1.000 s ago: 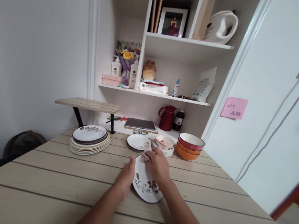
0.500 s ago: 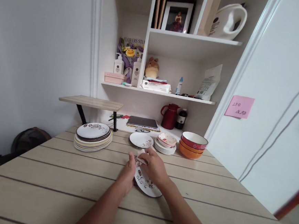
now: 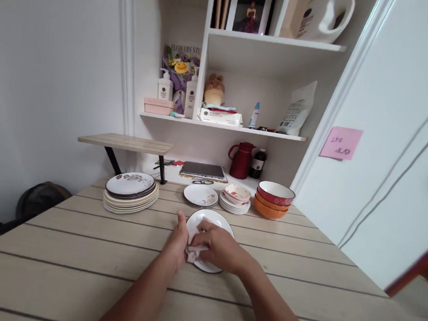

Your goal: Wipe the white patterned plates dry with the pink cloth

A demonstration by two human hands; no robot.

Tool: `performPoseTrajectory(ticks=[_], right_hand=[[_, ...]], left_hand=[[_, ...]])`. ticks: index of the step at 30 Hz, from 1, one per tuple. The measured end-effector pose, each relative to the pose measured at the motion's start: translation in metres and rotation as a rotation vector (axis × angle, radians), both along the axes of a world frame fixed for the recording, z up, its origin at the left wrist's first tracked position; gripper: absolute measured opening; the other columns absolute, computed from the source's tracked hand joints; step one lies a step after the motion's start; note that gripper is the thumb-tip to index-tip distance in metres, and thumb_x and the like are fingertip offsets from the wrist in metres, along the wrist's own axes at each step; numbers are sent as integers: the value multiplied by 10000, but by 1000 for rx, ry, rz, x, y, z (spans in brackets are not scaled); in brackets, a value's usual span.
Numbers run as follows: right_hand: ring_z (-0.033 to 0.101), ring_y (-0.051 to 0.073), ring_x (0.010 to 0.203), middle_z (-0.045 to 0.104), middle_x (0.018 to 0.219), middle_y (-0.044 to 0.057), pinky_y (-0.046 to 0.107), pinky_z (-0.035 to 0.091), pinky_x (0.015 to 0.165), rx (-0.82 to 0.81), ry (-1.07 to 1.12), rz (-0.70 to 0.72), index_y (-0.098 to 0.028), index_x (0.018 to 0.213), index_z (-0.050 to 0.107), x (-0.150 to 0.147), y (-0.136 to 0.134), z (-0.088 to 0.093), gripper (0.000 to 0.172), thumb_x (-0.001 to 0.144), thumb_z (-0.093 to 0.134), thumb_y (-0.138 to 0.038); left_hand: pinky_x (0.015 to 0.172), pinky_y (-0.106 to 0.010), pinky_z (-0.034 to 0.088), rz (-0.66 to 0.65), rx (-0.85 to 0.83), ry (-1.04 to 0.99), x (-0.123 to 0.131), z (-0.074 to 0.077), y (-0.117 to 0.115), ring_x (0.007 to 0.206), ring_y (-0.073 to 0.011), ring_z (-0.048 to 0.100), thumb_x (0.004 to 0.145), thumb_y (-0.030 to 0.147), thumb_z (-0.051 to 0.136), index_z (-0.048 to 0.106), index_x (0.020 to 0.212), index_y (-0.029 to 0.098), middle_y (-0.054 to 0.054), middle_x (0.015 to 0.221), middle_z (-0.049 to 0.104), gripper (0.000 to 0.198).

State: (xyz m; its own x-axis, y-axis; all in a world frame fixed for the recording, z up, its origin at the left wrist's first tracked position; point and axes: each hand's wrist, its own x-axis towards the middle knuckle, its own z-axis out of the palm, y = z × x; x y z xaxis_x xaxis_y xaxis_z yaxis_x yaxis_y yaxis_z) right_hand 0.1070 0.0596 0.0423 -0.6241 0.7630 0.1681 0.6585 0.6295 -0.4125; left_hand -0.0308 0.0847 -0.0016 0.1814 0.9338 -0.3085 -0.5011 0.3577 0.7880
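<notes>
A small white plate (image 3: 221, 220) with a thin dark rim is in front of me, just above or on the table; which of the two I cannot tell. My left hand (image 3: 176, 241) grips its left edge, thumb pointing up and the other fingers hidden behind or under it. Bunched in my right hand (image 3: 217, 245) is a pale pinkish cloth (image 3: 194, 254), pressed on the plate's near-left part. Beyond it lie a patterned plate stack (image 3: 200, 195), a pile of small white plates (image 3: 235, 207) topped by pinkish dishes (image 3: 236, 193), and stacked red and orange bowls (image 3: 271, 207).
At the left, a tall stack of plates (image 3: 130, 204) stands before a small wooden riser (image 3: 126, 142) with black legs. A red jug (image 3: 241, 161), a dark bottle (image 3: 258, 164), glasses (image 3: 202, 182) and a laptop-like slab (image 3: 203, 169) are at the back, under white shelves (image 3: 224, 126).
My right hand has brought the cloth from the plate's far-left edge to its near-left part. The brown pattern seen on the near side no longer shows. The camera view has shifted slightly.
</notes>
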Motion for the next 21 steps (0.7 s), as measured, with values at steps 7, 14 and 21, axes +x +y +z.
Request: performPoseTrajectory(ticks=[7,14,21], right_hand=[[591,169,852,660,994,-22,236,398,697,-157,-127,-107,-327,911,747,36,3,1,353,623,680,-134],[604,194,851,651,980,11,247,364,629,-27,-167,-561,-345,960,724,51,20,-8,372,632,686,-175],[539,231,1030,601,1090,79,274,396,702,230,-76,-745,-288,1048,688,19,42,-21,269,874,493,-222]], left_hand=[[701,-344,565,53,67,19,4,0,1,806,-246,718,850,639,410,663,1089,103,-167,906,750,640],[674,-318,560,155,135,101,7,-2,1,800,-229,716,829,516,575,657,1104,138,-135,871,754,474],[757,-325,549,172,219,138,8,-17,11,872,-240,706,820,466,612,649,1118,148,-123,916,754,438]])
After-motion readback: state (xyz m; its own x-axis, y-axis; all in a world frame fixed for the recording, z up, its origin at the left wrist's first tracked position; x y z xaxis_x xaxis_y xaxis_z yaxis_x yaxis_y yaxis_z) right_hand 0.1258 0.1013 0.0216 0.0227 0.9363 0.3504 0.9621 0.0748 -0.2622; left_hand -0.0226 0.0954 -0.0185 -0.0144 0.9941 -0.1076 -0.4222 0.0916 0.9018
